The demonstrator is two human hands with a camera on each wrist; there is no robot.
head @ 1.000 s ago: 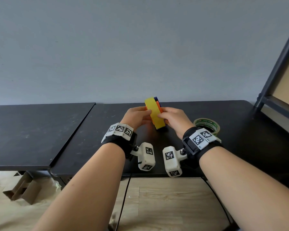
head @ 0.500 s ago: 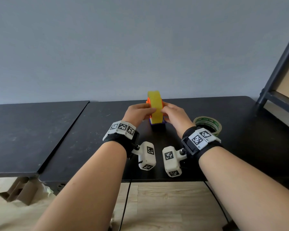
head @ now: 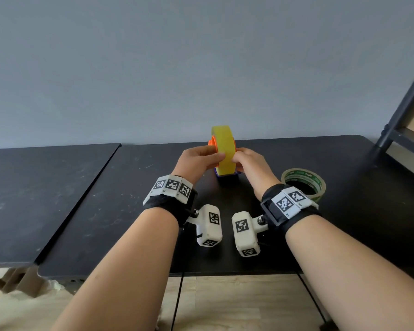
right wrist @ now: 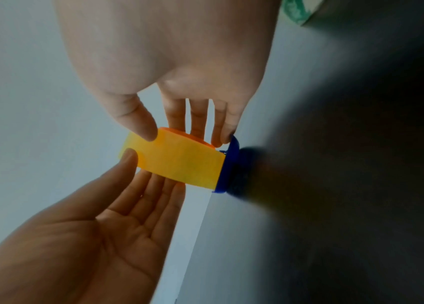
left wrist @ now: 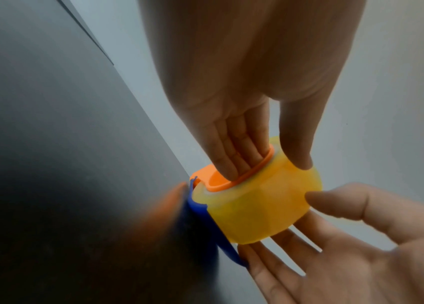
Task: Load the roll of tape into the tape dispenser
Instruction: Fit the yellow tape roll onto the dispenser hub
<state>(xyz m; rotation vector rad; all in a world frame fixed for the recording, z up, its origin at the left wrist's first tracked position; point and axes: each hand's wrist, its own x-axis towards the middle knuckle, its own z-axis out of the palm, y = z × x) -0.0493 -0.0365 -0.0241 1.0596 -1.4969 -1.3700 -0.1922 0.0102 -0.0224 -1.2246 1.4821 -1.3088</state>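
Head view: left hand (head: 196,161) and right hand (head: 252,163) pinch the roll of tape (head: 222,142), fingers (left wrist: 242,149) nearly straight.

Head view high, facing forward and down over the black worktop (head: 81,211), left wrist view close along the left hand (left wrist: 244,92), right wrist view close along the right hand (right wrist: 174,72), all three sharing the yellow tape roll (head: 222,139)

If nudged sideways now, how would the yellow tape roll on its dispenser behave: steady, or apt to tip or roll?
Probably tippy: the yellow tape roll stands on edge, tall and narrow above the small blue dispenser base. Likely stiff: left hand and right hand grip it with no visible dent. On the orange hub, it would probably spin rather than roll away.
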